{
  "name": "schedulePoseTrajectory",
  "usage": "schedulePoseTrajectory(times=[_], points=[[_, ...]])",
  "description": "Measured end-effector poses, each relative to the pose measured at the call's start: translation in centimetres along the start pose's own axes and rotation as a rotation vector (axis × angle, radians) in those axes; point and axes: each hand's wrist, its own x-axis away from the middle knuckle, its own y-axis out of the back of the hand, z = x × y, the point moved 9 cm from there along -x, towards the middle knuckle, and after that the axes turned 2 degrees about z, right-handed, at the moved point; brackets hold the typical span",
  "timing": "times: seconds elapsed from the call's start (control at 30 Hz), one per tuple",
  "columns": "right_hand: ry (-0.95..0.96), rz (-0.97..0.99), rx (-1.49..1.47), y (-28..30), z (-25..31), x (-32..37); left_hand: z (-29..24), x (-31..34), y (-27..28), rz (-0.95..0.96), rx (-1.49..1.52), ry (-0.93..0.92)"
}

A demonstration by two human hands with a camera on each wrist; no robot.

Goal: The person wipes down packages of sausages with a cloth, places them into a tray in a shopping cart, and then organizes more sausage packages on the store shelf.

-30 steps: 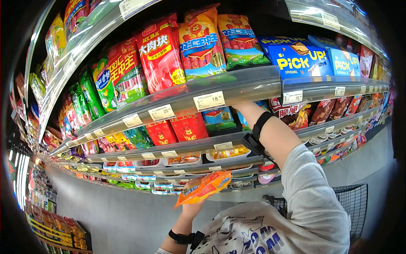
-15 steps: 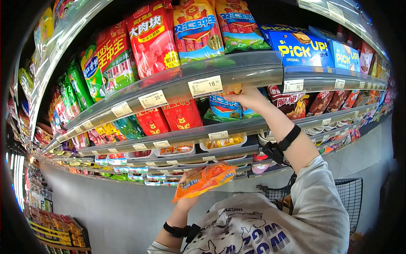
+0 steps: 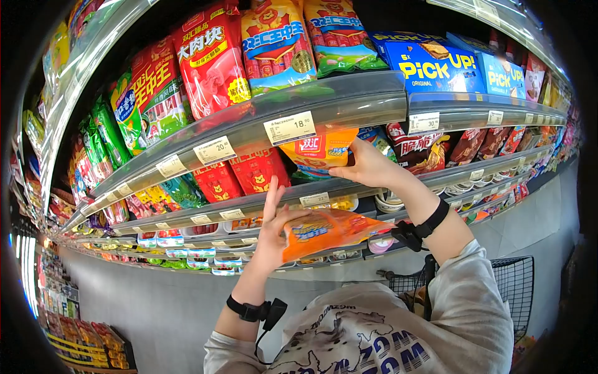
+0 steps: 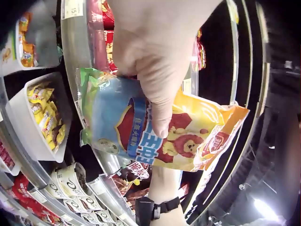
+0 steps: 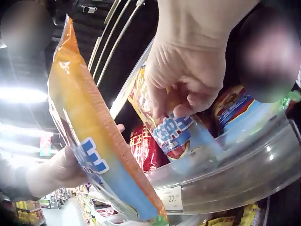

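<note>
My left hand [image 3: 271,240] holds an orange-backed bag of ham sausages [image 3: 333,232] in front of the shelves. In the left wrist view the thumb lies over the blue-and-yellow front of this bag [image 4: 120,115], which has a lion printed on it. My right hand [image 3: 370,163] pinches a second bag of ham sausages [image 3: 311,148] on the shelf beneath the top row. That bag's orange top tips out toward me over the shelf lip. Thumb and fingers grip its upper part in the right wrist view, where the lower part of the bag [image 5: 176,139] stands behind the clear shelf guard.
Red sausage bags [image 3: 258,171] stand left of the second bag, dark snack bags [image 3: 417,146] to its right. Above runs a shelf edge with a price tag [image 3: 290,128]. Blue biscuit boxes [image 3: 439,68] sit upper right. A wire cart [image 3: 514,287] stands behind at right.
My right hand has come out from under the upper shelf, and the second bag's top now tilts forward in its grip. My left hand has risen toward the shelf with its bag.
</note>
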Motion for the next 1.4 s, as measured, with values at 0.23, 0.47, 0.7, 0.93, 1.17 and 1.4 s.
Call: schedulePoseTrajectory(times=[0.23, 0.47, 0.7, 0.93, 1.17, 1.4], points=[[0.045, 0.088, 0.099, -0.4, 0.5, -1.9, 3.7, -1.5, -1.3, 0.025, 0.231, 0.068], [0.055, 0.084, -0.038, -0.8, -1.5, -6.6, 3.5, -0.9, -1.6, -0.019, 0.304, 0.112], [-0.089, -0.345, -0.081, 1.8, -3.3, -8.7, 5.6, 0.9, -1.5, 0.004, 0.273, 0.207], [-0.036, -0.329, -0.279, 1.9, -4.9, -10.7, 4.0, 1.1, 0.1, -0.113, 0.275, 0.16], [0.019, -0.288, -0.49, 1.6, -7.2, -10.6, 5.3, 2.0, 0.5, -0.056, 0.17, 0.15], [0.051, -0.258, -0.703, 1.9, -11.5, -7.3, 5.4, 2.0, 1.2, -0.055, 0.136, 0.145]])
